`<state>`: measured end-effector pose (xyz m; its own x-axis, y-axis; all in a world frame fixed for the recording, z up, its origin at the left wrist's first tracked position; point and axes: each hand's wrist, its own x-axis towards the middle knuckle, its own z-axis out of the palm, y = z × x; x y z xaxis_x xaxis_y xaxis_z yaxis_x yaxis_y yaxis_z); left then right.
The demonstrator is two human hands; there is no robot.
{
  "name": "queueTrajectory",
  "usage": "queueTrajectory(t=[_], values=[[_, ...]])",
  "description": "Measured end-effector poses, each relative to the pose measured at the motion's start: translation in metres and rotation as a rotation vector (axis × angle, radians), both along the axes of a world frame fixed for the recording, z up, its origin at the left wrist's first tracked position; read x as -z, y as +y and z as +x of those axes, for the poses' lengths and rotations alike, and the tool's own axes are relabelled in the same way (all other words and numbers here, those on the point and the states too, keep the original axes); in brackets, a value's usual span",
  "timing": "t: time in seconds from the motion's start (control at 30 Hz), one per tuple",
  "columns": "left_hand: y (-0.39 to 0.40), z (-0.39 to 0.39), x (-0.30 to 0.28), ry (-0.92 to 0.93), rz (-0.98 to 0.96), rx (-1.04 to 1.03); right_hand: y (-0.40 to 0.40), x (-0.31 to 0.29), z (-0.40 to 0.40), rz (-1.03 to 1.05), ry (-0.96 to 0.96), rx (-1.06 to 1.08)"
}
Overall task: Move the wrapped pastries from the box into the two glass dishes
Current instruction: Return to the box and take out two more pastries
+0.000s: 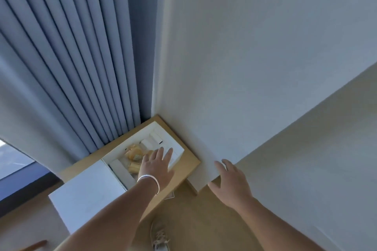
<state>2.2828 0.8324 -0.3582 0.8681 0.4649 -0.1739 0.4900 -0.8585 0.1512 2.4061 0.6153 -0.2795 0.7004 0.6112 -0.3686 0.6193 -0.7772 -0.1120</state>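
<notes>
A white box (130,144) lies open on a small wooden table (191,164) in the corner, its white lid (85,193) folded out toward me. Inside are several yellow wrapped pastries (134,154) and white cardboard dividers. My left hand (156,164), with a bracelet on the wrist, reaches over the box with straight fingers above the pastries and holds nothing. My right hand (230,181) is spread open against the white wall, to the right of the table. No glass dishes are in view.
Blue-grey curtains (67,67) hang behind the table at the left. A white wall (244,67) closes the right side. A shoe (160,236) stands on the wooden floor below the table edge. A window (12,159) shows at far left.
</notes>
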Motion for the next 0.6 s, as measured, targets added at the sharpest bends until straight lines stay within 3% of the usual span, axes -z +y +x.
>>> queueTrajectory(t=[0.27,0.6], values=[[0.069,-0.014,0.015,0.048,-0.054,-0.234,0.107,0.020,0.039,-0.011,0.014,-0.254],[0.087,-0.086,0.017,0.140,-0.123,-0.582,0.203,0.045,0.030,-0.053,0.108,-0.577]])
